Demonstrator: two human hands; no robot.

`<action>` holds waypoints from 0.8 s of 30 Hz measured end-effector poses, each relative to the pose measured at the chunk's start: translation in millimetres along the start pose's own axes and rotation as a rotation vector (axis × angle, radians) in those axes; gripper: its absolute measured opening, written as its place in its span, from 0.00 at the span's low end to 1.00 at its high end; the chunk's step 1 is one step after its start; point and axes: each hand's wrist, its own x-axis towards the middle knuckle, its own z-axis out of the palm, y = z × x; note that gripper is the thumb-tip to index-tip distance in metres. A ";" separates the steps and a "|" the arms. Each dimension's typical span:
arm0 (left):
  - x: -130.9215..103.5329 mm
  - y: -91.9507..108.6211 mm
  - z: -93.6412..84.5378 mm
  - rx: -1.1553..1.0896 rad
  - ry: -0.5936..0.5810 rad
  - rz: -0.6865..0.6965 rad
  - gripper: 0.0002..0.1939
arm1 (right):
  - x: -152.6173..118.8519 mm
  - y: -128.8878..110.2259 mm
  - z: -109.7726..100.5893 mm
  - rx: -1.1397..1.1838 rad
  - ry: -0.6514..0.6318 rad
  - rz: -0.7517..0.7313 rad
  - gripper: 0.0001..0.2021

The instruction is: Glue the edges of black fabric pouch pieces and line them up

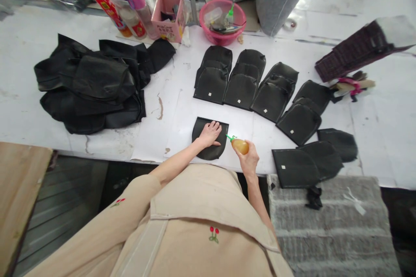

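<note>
A black rounded leather-like piece (208, 153) lies on the white-covered table near its front edge. My left hand (210, 134) presses flat on it, fingers spread and pointing away from me. In my right hand (249, 160) is a squeeze bottle (240, 146) of amber liquid, probably glue, with a thin green nozzle. The nozzle tip points left at the right edge of the black piece; whether it touches cannot be made out. Beyond my hands, overlapping black pieces (212, 82) with small white labels are fanned out in several stacks, curving round to the right.
A heap of black pieces (97, 91) lies at the left. At the back stand bottles (108, 8), a pink box (168, 26) and a pink basket (208, 30) of small tools. A dark purple stack (354, 49) is at the right, above a grey cloth (331, 233).
</note>
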 end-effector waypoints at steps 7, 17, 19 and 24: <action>-0.3 0.4 -1.4 -0.003 0.003 0.001 0.44 | -15.2 -2.9 -4.3 0.013 -0.004 0.020 0.25; 0.2 -0.6 -0.4 0.007 -0.015 -0.004 0.44 | -36.4 -10.3 -11.5 0.012 -0.009 0.063 0.25; 0.0 -0.4 -0.7 0.001 -0.014 -0.005 0.45 | -40.4 -10.8 -12.7 0.016 -0.012 0.074 0.26; -0.8 3.7 -2.5 -0.010 -0.064 -0.006 0.56 | -47.6 -12.6 -14.5 0.028 -0.008 0.096 0.25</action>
